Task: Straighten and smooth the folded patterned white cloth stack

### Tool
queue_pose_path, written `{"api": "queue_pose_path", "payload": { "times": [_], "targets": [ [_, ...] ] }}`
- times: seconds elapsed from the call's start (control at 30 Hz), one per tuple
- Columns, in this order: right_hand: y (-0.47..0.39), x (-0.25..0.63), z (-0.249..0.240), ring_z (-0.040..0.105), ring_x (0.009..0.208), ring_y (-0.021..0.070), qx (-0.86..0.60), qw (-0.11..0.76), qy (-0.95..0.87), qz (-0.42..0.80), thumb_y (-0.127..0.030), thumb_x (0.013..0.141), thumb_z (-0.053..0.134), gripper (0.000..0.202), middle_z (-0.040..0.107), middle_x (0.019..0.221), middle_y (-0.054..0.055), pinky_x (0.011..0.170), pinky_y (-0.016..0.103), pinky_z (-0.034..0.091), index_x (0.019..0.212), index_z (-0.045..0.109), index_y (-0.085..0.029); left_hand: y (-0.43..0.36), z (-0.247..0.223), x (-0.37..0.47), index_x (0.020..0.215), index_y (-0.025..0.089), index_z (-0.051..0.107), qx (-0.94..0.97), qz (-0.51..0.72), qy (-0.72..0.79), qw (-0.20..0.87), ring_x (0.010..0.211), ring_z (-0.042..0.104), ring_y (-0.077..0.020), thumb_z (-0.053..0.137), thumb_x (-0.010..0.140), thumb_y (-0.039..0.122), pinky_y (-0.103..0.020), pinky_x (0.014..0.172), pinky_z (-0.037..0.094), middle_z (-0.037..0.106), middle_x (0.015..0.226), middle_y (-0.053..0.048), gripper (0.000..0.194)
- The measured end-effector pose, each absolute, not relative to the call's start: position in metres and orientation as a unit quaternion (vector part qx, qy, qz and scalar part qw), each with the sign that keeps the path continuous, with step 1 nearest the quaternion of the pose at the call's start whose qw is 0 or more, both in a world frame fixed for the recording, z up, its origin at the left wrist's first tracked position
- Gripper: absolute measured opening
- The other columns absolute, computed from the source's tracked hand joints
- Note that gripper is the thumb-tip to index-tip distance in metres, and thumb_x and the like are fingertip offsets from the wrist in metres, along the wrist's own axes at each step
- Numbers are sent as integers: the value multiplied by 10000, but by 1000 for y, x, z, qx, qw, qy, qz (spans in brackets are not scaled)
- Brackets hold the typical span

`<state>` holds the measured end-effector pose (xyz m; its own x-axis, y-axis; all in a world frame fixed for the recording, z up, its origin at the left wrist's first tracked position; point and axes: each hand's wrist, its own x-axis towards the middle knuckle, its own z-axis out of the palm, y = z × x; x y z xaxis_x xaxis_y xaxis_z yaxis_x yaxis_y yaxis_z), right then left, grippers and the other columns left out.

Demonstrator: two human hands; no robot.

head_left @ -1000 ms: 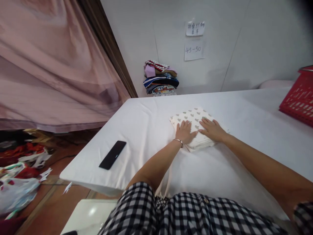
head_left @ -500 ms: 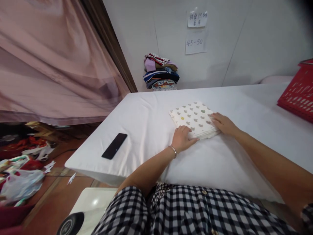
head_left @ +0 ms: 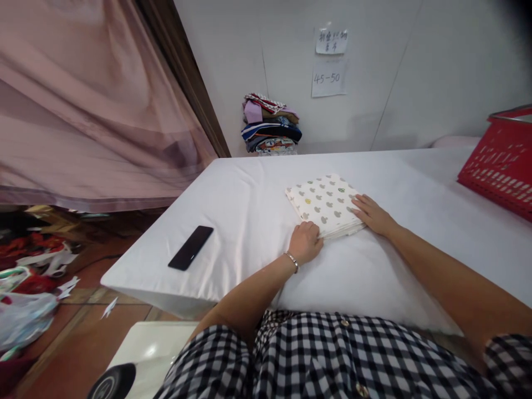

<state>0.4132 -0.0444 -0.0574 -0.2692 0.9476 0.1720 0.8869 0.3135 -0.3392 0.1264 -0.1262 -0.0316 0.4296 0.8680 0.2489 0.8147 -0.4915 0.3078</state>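
honestly, the worry here is the stack of layers sliding apart. the cloth (head_left: 326, 204) is folded into a thick square, and the left hand (head_left: 305, 243) is curled at its near corner, at about seven o'clock of the square, fingers tucked against or under the edge; i cannot tell how much of the layers it has hold of. if it has only the top ones, i'd judge the fold could fan open. the right hand (head_left: 371, 214) lies flat and open on the near-right edge, at about four o'clock, gripping nothing, just pressing. a shove from that side could skew the square or ruck up the sheet (head_left: 249, 221) beneath, which looks loose and soft.

the cloth is cream with small grey mouse-head prints and a few coloured ones, corners fairly square, edges showing several layers. it sits mid-table, turned a little off the table's edges. the phone (head_left: 190, 247) lies well apart at nine o'clock of it, near the table edge; the basket (head_left: 499, 166) is well off at two o'clock.
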Motion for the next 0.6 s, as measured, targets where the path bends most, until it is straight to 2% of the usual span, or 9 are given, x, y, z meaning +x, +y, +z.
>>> {"api": "queue_pose_path", "payload": {
  "times": [0.13,0.3,0.43,0.6],
  "targets": [
    [-41,415,-54,157,1410,210,-574,147,-802,72,-551,899,231,604,293,1515,23,1133,422,199,1386,419,-245,-126,-33,127,830,190,531,853,178,487,52,903,510,-206,541,828,264,-332,763,385,576,927,-60,75],
    [-40,399,-36,190,1395,303,-587,108,-802,9,-572,887,246,600,323,1500,53,1089,572,174,1376,423,-272,-123,-23,132,790,180,567,854,179,488,35,902,515,-223,556,840,352,-352,770,386,581,893,-73,179],
    [-45,377,-33,186,1399,274,-554,102,-826,-2,-555,903,215,576,313,1506,39,1096,552,148,1375,420,-296,-110,-7,143,767,182,581,835,231,499,21,941,505,-231,492,879,437,-365,796,387,575,897,-81,293],
    [-53,367,-41,201,1397,243,-554,82,-828,4,-558,913,194,598,320,1501,50,1104,507,165,1384,422,-267,-88,-17,149,768,177,575,851,223,476,22,920,502,-201,483,879,280,-332,788,393,576,908,-72,177]
  ]
}}
